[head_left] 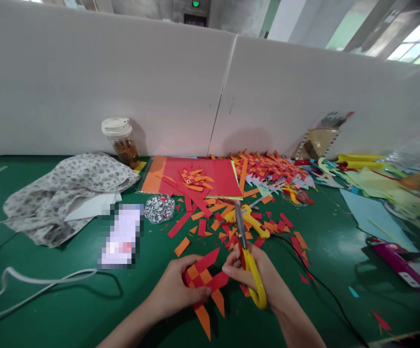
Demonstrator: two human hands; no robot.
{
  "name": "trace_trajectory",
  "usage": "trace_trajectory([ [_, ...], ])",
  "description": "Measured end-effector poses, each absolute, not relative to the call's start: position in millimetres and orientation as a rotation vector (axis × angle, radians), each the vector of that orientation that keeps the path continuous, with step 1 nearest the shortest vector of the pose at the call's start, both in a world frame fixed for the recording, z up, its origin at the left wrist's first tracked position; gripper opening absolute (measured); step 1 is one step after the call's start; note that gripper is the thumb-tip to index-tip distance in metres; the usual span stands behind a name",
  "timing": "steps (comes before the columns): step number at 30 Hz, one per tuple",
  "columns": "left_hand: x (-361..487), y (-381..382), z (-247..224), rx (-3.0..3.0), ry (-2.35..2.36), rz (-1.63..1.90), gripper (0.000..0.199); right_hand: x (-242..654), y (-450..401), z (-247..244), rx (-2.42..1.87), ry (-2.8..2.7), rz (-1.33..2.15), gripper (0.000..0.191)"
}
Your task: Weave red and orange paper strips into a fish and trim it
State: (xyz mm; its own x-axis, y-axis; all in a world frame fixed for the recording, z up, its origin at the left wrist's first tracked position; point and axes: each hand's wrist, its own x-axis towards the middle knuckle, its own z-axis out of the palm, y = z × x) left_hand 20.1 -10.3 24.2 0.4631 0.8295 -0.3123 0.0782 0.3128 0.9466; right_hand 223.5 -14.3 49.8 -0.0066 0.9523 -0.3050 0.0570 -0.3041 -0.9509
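My left hand (173, 290) grips a woven paper fish (199, 276) of red and orange strips, thumb on top. Several pointed strip ends fan out from its right side. Yellow-handled scissors (253, 280) rest in my right hand (264, 273), blades upward and away from me. The fingertips of that hand touch a red strip end of the fish. Just beyond the blades lies a yellow glue gun (253, 221) among red and orange paper scraps (202, 227). Another woven fish (195, 179) sits on red paper sheets (222, 169) at the back.
A pile of finished-looking woven fish (267, 166) stands against the white partition (159, 87). On the left are a lidded cup (123, 142), a patterned cloth (75, 181), a phone (123, 234) and a tub of googly eyes (159, 209). A purple tool (401, 263) and a black cord (325, 290) lie right.
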Motion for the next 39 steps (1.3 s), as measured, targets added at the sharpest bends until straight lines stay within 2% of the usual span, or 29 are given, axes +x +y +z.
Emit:
trace_trajectory([
  [6,17.8,-1.0,32.7,0.704,0.892,0.809,0.056,219.6,-16.1,48.2,-1.48,-1.032,1.424,0.042],
  [9,16.8,-0.4,29.6,0.395,0.773,0.911,0.045,207.9,-18.8,40.9,-1.396,-0.875,1.382,0.044],
  [12,20.0,-4.3,23.7,0.2,0.554,0.958,0.039,190.8,-21.5,27.3,-1.36,-0.672,1.184,0.048],
  [17,31.7,-10.5,23.1,0.311,0.662,0.97,0.051,170.1,-23.9,19.3,-1.319,-0.657,1.074,0.046],
  [22,33.3,-10.6,24.9,0.559,1.006,0.956,0.037,166.4,-29.0,25.0,-1.344,-0.801,1.132,0.042],
  [26,30.9,-10.1,21.4,0.71,1.067,0.943,0.037,171.4,-34.0,22.5,-1.342,-0.817,1.149,0.041],
  [34,31.0,-6.0,16.9,0.543,1.167,1.008,0.047,167.5,-33.8,29.9,-1.462,-0.87,1.09,0.044],
  [39,27.6,0.6,23.4,0.448,1.109,1.077,0.046,193.2,-43.0,40.9,-1.752,-1.176,0.938,0.034],
])
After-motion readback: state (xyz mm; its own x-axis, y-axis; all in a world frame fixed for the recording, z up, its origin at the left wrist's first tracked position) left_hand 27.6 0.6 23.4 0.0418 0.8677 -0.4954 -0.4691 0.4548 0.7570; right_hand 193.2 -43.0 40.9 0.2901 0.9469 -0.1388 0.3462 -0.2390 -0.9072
